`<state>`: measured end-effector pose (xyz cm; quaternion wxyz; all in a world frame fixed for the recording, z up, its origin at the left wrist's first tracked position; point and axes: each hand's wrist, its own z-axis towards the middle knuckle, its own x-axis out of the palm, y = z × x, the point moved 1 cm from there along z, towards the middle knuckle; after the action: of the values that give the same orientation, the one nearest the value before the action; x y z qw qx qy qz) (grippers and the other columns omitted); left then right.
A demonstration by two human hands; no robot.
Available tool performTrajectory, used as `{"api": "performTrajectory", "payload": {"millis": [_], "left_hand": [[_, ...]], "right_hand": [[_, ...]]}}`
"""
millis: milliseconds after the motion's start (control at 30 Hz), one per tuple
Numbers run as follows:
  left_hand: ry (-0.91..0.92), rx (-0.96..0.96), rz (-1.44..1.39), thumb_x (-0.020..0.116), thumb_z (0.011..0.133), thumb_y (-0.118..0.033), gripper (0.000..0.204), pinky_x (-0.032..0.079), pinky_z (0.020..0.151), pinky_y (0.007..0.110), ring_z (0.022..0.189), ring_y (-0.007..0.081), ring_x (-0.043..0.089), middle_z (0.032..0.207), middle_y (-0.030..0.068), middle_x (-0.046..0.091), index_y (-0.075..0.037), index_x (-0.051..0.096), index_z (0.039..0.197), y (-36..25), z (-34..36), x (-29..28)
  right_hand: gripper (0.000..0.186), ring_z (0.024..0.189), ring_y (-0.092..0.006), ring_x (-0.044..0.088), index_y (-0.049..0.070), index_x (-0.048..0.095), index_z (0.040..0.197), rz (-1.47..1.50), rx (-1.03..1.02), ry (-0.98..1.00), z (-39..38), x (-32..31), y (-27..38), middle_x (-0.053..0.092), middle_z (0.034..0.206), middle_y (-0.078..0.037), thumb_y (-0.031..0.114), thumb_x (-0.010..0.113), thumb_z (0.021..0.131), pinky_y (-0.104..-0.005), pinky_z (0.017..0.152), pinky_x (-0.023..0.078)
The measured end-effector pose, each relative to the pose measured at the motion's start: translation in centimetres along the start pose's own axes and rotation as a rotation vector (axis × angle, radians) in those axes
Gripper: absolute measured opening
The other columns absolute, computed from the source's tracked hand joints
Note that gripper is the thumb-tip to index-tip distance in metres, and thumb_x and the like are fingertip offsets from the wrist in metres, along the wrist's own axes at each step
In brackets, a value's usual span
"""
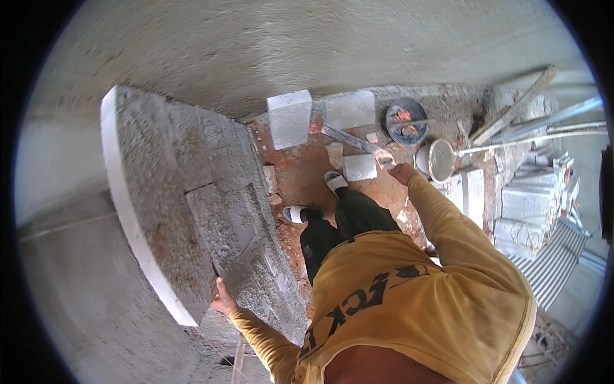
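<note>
My left hand (pixel 222 298) rests against the edge of a rough grey block (pixel 220 224) in the stepped block wall at the left, fingers apart. Out to the right, my right hand (pixel 401 173) is closed at the handle of a handsaw (pixel 352 139). The saw's long blade points away to the left, above the ground. Just below the blade a small white block (pixel 359 167) lies near my foot. Part of the handle is covered by my right hand.
Beyond the saw stand an upright white block (pixel 290 119) and a flat one (pixel 350 110). A black tub (pixel 407 121) with tools and a round bucket (pixel 441 160) sit to the right. Further right are poles (pixel 543 121), stacked blocks (pixel 527 205) and corrugated sheeting (pixel 553 262).
</note>
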<state>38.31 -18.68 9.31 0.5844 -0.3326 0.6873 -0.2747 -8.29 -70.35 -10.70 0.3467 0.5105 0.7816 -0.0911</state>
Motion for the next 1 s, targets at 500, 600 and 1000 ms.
{"api": "performTrajectory", "payload": {"millis": [500,600,1000], "left_hand": [[0.49,0.024,0.426,0.067,0.084,-0.038,0.074,0.037,0.101,0.04,0.124,0.0353,0.044,0.138,0.0246,0.041,0.002,0.036,0.138,2.6,-13.7,12.9],[0.624,-0.029,0.298,0.066,0.086,-0.032,0.06,0.04,0.097,0.035,0.117,0.0302,0.051,0.13,0.0216,0.051,0.005,0.046,0.129,4.9,-10.9,14.1],[0.659,-0.272,0.666,0.061,0.085,-0.027,0.027,0.047,0.076,0.037,0.082,0.0255,0.059,0.088,0.0125,0.064,-0.002,0.065,0.094,18.7,-21.0,10.4]], "right_hand": [[0.032,0.105,-0.0287,0.06,0.016,0.062,0.113,-0.058,0.046,-0.006,-8.4,4.2,-1.6,0.061,0.114,-0.011,0.03,0.039,0.095,-0.039,0.09,0.05],[0.034,0.106,-0.029,0.06,0.018,0.063,0.113,-0.115,0.116,0.002,-8.4,6.3,-5.3,0.061,0.116,-0.009,0.032,0.037,0.096,-0.04,0.087,0.051],[0.05,0.107,-0.0353,0.06,0.004,0.064,0.111,0.661,1.001,-0.061,-8.7,14.7,-23.6,0.063,0.112,-0.02,0.044,0.06,0.081,-0.0431,0.091,0.046]]}}
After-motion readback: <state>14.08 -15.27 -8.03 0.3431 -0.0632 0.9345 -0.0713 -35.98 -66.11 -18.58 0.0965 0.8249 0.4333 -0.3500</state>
